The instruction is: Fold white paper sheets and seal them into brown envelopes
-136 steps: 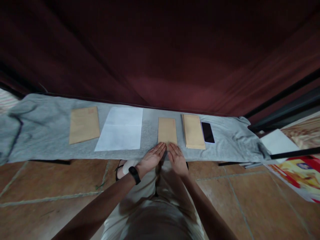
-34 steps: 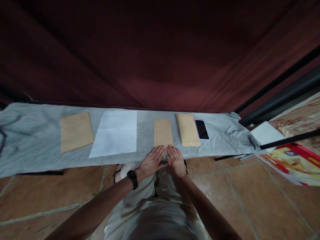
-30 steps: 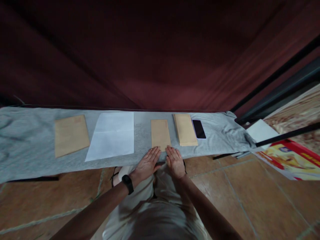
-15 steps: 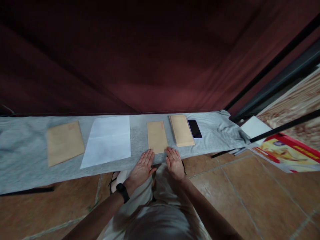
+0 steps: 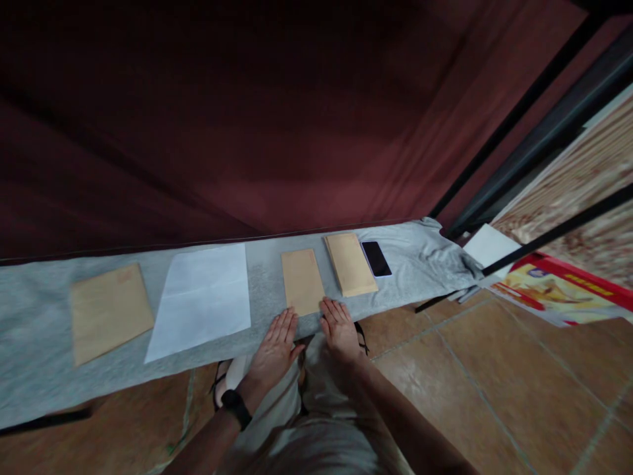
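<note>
A small brown envelope [image 5: 302, 280] lies flat on the grey cloth right in front of me. My left hand [image 5: 277, 343] rests flat at its near left corner, fingers stretched out, with a dark watch on the wrist. At the near right corner lies my right hand [image 5: 339, 326], also flat with fingers extended. Neither hand grips anything. Just right of the envelope is a stack of brown envelopes [image 5: 352, 264], and beside it a dark-screened phone [image 5: 376, 258]. To the left lies a white paper sheet [image 5: 200, 300] with a faint crease. Farther left is a larger brown envelope [image 5: 109, 311].
The grey cloth [image 5: 415, 247] covers a long narrow table, wrinkled at its right end. A dark red curtain [image 5: 277, 132] hangs behind. Black metal bars [image 5: 519, 112] cross at right, near a red and yellow box [image 5: 554, 290] and a white sheet [image 5: 490, 247]. Tiled floor [image 5: 445, 382] lies below.
The camera view has tilted and shifted slightly, so the table slopes down more to the left. Both hands stay flat at the envelope's near corners.
</note>
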Tool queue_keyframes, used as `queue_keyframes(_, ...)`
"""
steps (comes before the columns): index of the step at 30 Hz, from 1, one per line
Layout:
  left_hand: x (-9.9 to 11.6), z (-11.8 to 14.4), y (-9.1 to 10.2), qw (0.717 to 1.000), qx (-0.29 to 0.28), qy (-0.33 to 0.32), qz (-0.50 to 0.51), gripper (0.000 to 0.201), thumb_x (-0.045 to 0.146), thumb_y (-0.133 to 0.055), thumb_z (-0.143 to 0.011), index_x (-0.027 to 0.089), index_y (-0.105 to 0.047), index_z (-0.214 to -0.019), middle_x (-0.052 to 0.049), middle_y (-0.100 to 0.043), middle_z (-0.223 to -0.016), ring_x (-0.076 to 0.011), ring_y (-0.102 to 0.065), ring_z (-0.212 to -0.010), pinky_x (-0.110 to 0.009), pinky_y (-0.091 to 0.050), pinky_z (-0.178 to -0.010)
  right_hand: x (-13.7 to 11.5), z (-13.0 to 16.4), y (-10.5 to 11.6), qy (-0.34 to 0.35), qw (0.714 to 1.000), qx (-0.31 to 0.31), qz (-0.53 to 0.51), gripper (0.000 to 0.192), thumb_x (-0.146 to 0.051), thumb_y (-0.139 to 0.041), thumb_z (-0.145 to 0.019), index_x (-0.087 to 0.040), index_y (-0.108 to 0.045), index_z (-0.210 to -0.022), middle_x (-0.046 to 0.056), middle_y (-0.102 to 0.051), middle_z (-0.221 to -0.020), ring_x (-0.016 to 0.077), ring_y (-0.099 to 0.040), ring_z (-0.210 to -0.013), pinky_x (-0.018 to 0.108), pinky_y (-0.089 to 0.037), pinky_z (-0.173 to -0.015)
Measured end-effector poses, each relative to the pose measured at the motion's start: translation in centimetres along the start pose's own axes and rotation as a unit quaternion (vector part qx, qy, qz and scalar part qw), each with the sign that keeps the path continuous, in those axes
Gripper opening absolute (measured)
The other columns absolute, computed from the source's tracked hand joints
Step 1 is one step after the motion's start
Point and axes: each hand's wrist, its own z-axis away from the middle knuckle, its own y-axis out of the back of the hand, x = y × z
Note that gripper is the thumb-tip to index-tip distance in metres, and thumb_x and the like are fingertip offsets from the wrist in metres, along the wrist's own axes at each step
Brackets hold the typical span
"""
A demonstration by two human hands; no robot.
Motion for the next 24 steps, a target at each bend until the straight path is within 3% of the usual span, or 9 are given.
queue_keyframes(9,0.1,-0.2,0.1,1.000,0.011,-0.002,-0.010,0.068,0.044,-0.042,-0.101,0.005,-0.034,-0.156,-0.022,-0.038,-0.162,-0.0314,-0.033,-0.153,-0.051,-0.038,-0.122,-0.2,-0.9,0.0,-0.021,1.000,0.004,-0.002,0.046,-0.027,-0.041,-0.106,-0.013,-0.053,-0.148,0.013,-0.057,-0.150,0.0267,-0.047,-0.144,0.048,-0.034,-0.122)
queue_keyframes(14,0.2,-0.3,0.3,1.000,0.003,0.001,-0.012,0.064,0.042,-0.042,-0.101,0.007,-0.038,-0.154,-0.022,-0.041,-0.161,-0.0318,-0.034,-0.152,-0.052,-0.038,-0.122,-2.0,-2.2,-0.8,0.023,0.999,-0.026,-0.011,0.046,-0.027,-0.043,-0.106,-0.018,-0.051,-0.150,0.010,-0.054,-0.153,0.0248,-0.046,-0.144,0.048,-0.035,-0.122)
queue_keyframes(18,0.2,-0.4,0.3,1.000,0.007,-0.001,-0.011,0.061,0.041,-0.041,-0.101,0.008,-0.040,-0.153,-0.021,-0.043,-0.160,-0.0321,-0.037,-0.151,-0.052,-0.040,-0.121,-2.6,-3.7,-1.8,0.036,0.998,-0.046,0.002,0.043,-0.029,-0.044,-0.106,-0.019,-0.055,-0.147,0.010,-0.053,-0.155,0.0255,-0.047,-0.144,0.049,-0.034,-0.122)
queue_keyframes(24,0.1,-0.5,0.2,1.000,0.017,-0.002,-0.014,0.062,0.044,-0.042,-0.102,0.005,-0.043,-0.150,-0.023,-0.045,-0.158,-0.0325,-0.038,-0.151,-0.052,-0.040,-0.120,-1.4,-7.3,-3.0,-0.006,0.997,-0.059,0.038,0.047,-0.033,-0.045,-0.107,-0.017,-0.051,-0.150,0.012,-0.047,-0.159,0.0265,-0.044,-0.146,0.046,-0.032,-0.122)
